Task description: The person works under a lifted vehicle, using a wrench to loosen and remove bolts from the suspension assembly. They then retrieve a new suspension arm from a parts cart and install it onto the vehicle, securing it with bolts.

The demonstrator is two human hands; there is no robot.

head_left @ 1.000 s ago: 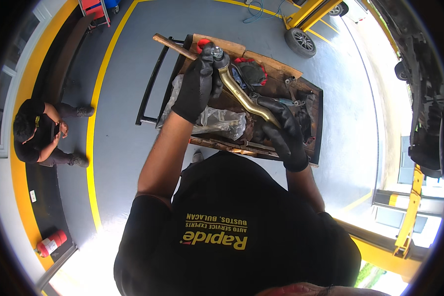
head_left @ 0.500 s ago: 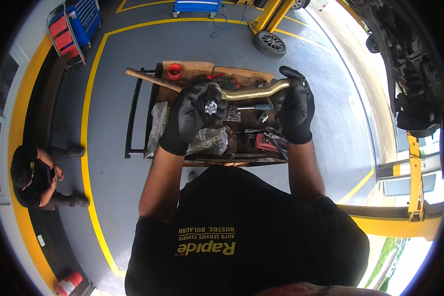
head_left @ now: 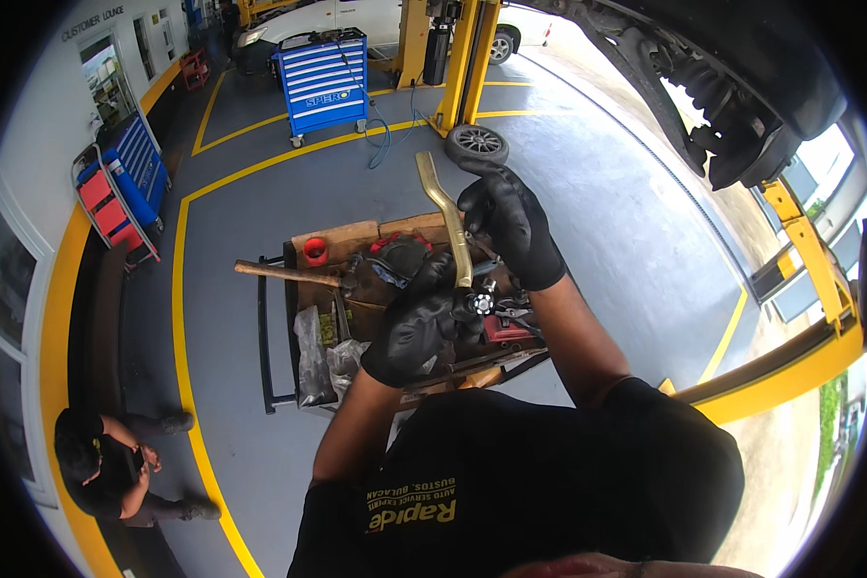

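Note:
A gold-coloured, bent tie rod end [head_left: 450,217] tilts upward and away over a tool cart. My left hand [head_left: 416,323], in a black glove, is closed around its lower end. A silver castle nut [head_left: 482,304] shows beside the left fingers. Just right of the rod is my right hand [head_left: 515,226], also black-gloved, with its fingers curled in. Its fingertips come close to the rod's middle; whether they touch it, or hold something small, is hidden.
The cart's wooden edge [head_left: 342,234] surrounds tools, a red ring [head_left: 315,252] and clear plastic bags [head_left: 309,354]. A wooden handle [head_left: 284,275] sticks out left. Beyond stand a tyre [head_left: 477,144], a blue tool cabinet [head_left: 326,85] and a yellow lift post [head_left: 470,67]. A person [head_left: 106,467] sits left.
The tie rod end has swung from level to steeply upright. My right hand has come off its far end and moved left. My left hand has moved right and nearer, still gripping it.

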